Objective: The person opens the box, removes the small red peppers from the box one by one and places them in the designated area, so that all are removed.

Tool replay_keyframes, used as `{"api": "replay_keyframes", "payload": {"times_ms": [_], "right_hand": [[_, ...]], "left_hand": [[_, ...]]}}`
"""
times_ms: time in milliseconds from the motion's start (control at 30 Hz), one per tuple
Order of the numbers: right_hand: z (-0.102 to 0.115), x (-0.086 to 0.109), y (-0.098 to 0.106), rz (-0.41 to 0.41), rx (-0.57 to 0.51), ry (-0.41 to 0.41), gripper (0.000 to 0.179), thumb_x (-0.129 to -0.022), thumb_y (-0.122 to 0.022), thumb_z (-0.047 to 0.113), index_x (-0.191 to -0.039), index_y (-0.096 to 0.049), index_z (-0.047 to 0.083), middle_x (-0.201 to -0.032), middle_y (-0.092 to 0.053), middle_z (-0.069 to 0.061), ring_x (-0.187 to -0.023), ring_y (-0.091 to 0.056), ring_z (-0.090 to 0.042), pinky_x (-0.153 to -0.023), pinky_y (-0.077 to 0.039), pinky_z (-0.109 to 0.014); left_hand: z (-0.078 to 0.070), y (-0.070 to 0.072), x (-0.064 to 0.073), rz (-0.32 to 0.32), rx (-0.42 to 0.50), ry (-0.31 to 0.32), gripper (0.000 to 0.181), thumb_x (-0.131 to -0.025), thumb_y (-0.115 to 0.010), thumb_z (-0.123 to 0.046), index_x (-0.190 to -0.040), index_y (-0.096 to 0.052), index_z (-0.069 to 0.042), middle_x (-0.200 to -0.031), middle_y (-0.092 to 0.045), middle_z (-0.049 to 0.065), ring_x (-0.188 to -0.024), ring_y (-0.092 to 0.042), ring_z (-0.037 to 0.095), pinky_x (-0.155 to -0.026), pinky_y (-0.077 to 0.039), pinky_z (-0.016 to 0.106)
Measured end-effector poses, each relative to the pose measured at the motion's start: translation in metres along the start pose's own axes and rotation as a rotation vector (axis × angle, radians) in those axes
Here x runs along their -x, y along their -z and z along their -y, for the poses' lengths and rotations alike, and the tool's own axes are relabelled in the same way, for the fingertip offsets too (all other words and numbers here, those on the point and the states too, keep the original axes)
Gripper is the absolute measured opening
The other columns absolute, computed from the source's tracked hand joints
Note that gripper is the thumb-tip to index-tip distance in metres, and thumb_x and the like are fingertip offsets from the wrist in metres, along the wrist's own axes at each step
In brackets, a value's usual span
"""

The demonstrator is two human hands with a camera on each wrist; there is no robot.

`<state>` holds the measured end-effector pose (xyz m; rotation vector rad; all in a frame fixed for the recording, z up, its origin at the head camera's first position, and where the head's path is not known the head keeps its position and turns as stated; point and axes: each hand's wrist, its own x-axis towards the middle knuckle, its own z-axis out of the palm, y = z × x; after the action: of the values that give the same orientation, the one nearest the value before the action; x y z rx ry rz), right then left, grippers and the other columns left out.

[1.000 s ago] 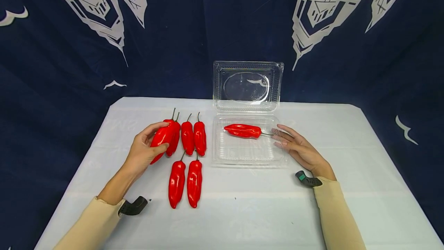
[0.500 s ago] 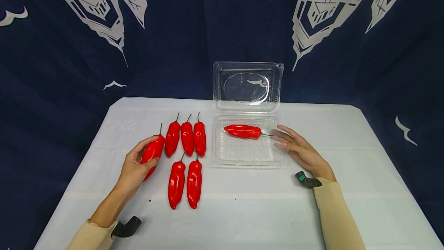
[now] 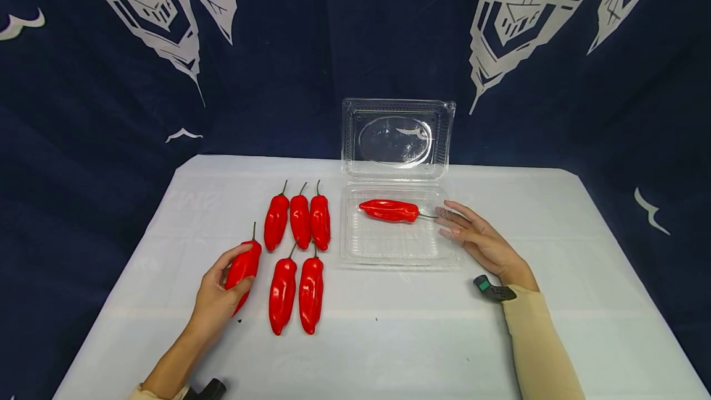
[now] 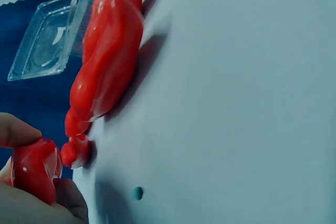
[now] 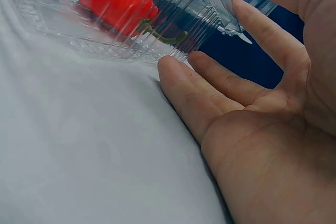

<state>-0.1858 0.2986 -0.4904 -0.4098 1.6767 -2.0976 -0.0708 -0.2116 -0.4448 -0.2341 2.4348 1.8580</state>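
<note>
My left hand (image 3: 213,301) grips a red pepper (image 3: 245,269) between thumb and fingers, its stem pointing away from me. In the left wrist view that held pepper (image 4: 35,169) sits close over the white surface. Three red peppers (image 3: 300,221) lie in a row to its upper right, with two more (image 3: 282,295) nearer to me. A clear plastic clamshell box (image 3: 400,245) stands with its lid raised; one pepper (image 3: 389,210) lies crosswise inside. My right hand (image 3: 484,245) has relaxed fingers, their tips right at the box's right wall. It holds nothing.
A white cloth covers the table (image 3: 416,338). Behind it hangs a dark blue curtain (image 3: 266,110) with white prints. The box lid (image 3: 397,141) stands up against the curtain side. A small dark speck (image 3: 239,320) lies near my left hand.
My left hand has drawn the held pepper away from the back row, leftward and then toward me. The right hand and the box stay where they were.
</note>
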Motion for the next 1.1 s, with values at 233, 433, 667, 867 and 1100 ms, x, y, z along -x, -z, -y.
{"api": "replay_keyframes", "payload": {"times_ms": [233,433,667,867,1100], "right_hand": [[0.0,0.001,0.0,0.001,0.006,-0.001,0.068,-0.102,-0.048,-0.003,-0.16,-0.015,0.008,-0.165,-0.021,-0.017,-0.137,-0.049,-0.012,-0.108,-0.044,-0.025],[0.001,0.0,0.0,-0.011,0.008,-0.012,0.066,-0.102,-0.047,-0.003,-0.16,-0.017,0.01,-0.165,-0.022,-0.017,-0.135,-0.052,-0.011,-0.107,-0.045,-0.024],[0.0,0.0,0.001,-0.007,0.0,-0.007,0.067,-0.102,-0.047,-0.003,-0.16,-0.016,0.009,-0.164,-0.024,-0.015,-0.136,-0.051,-0.012,-0.108,-0.045,-0.025],[0.001,0.0,0.001,-0.015,-0.007,-0.004,0.067,-0.102,-0.048,-0.003,-0.16,-0.017,0.009,-0.163,-0.028,-0.012,-0.138,-0.048,-0.011,-0.108,-0.045,-0.026],[0.001,0.0,0.0,-0.029,-0.008,-0.02,0.067,-0.102,-0.049,-0.003,-0.16,-0.019,0.011,-0.165,-0.022,-0.016,-0.137,-0.049,-0.011,-0.108,-0.045,-0.026]], "left_hand": [[0.005,-0.005,0.006,-0.033,0.001,0.083,0.057,-0.095,-0.058,0.003,-0.146,-0.047,-0.018,-0.138,-0.048,0.011,-0.114,-0.047,0.023,-0.081,-0.053,0.021],[0.01,-0.009,0.006,-0.045,0.01,0.115,0.056,-0.094,-0.057,0.004,-0.145,-0.047,-0.018,-0.134,-0.048,0.01,-0.114,-0.046,0.02,-0.083,-0.051,0.019],[0.017,-0.014,0.007,-0.039,0.006,0.133,0.056,-0.094,-0.06,0.001,-0.146,-0.047,-0.018,-0.138,-0.048,0.012,-0.117,-0.047,0.023,-0.082,-0.052,0.02],[0.017,-0.018,0.007,-0.048,-0.001,0.125,0.055,-0.094,-0.061,0.001,-0.144,-0.049,-0.019,-0.137,-0.049,0.012,-0.117,-0.048,0.024,-0.081,-0.053,0.019],[0.019,-0.02,0.009,-0.046,-0.025,0.101,0.056,-0.092,-0.061,0.003,-0.143,-0.049,-0.017,-0.133,-0.051,0.014,-0.11,-0.05,0.023,-0.079,-0.054,0.022]]}}
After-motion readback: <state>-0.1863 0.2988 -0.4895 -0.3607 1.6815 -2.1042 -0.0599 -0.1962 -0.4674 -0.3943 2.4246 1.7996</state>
